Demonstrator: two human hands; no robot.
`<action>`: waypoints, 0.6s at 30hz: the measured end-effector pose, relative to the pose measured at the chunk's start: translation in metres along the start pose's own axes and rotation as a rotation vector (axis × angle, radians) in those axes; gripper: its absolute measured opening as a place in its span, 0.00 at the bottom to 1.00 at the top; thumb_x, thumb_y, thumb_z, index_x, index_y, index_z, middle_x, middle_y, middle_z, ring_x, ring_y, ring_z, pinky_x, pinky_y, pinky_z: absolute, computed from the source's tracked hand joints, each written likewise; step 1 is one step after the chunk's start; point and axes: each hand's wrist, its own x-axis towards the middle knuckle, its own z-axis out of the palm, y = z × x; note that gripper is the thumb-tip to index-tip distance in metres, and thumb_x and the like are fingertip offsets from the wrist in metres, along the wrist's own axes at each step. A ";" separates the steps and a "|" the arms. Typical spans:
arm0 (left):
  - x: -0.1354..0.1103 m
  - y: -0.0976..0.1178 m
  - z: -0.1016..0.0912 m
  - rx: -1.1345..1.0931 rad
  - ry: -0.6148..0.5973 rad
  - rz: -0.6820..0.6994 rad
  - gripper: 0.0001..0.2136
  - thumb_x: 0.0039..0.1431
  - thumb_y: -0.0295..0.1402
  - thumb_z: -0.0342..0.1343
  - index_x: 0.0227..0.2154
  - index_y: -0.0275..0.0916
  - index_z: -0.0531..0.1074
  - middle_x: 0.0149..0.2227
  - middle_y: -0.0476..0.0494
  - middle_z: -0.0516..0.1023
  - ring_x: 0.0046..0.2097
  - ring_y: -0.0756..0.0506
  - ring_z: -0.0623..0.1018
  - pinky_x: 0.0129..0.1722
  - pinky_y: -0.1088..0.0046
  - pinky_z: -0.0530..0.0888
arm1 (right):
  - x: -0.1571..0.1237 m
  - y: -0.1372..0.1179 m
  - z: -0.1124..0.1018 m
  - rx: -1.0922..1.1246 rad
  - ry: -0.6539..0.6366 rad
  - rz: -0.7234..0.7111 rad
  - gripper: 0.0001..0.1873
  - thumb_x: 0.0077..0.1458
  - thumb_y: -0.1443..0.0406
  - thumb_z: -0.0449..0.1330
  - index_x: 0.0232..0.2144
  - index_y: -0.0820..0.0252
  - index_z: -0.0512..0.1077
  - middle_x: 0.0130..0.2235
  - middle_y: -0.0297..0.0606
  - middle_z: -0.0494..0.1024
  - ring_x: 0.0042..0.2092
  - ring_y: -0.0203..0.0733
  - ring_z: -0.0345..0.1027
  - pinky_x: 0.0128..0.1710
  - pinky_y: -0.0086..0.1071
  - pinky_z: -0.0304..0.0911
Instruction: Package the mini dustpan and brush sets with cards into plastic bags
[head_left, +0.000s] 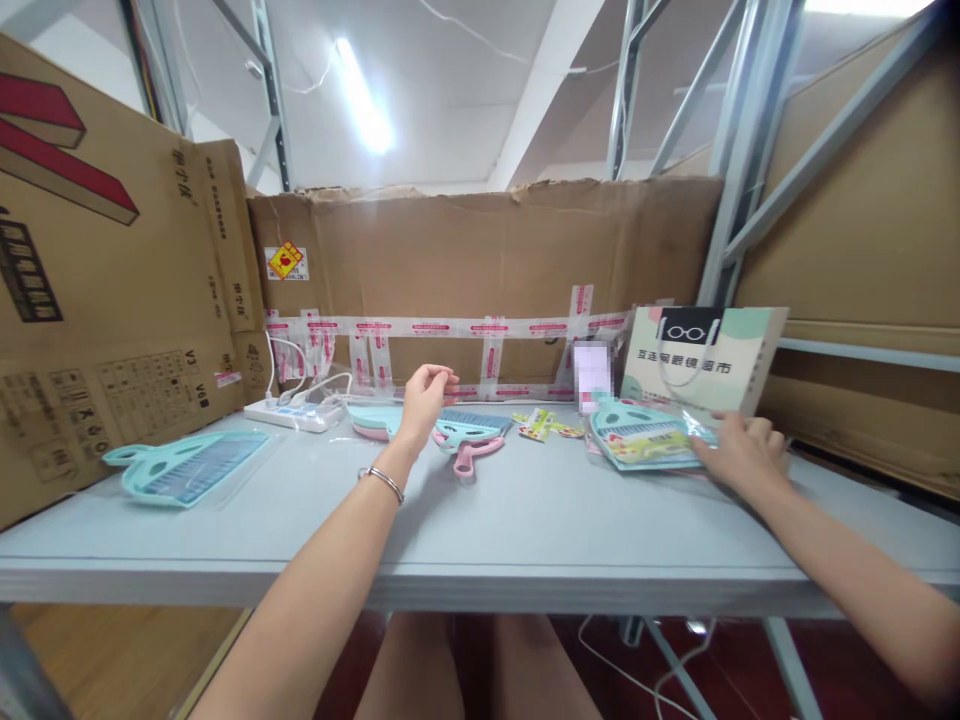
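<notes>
My left hand (426, 405), with a metal bracelet at its wrist, is raised over the middle of the table. Its fingers are bent and pressed together, and nothing shows in them. Behind and below it lie small dustpan and brush sets (474, 428) in teal and pink. To the right, my right hand (746, 455) grips the right edge of a teal dustpan set (637, 445) in clear plastic, a yellow-green card inside it. Several similar cards (537, 425) lie between the two groups. Another bagged teal dustpan set (191, 468) rests at the left.
A white power strip (296, 412) with cables sits at the back left. A phone with a blurred screen (593, 372) leans upright near a paper bag (701, 350) with a glasses print. Large cardboard boxes (465, 250) wall the back and sides, with metal shelf posts behind.
</notes>
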 end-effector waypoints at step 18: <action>0.003 -0.029 -0.029 0.942 -0.323 0.189 0.12 0.33 0.19 0.59 0.10 0.41 0.66 0.14 0.48 0.68 0.23 0.46 0.73 0.32 0.73 0.71 | -0.051 -0.225 0.009 0.482 -0.219 -0.791 0.12 0.53 0.65 0.50 0.39 0.57 0.69 0.42 0.44 0.71 0.44 0.48 0.64 0.44 0.44 0.58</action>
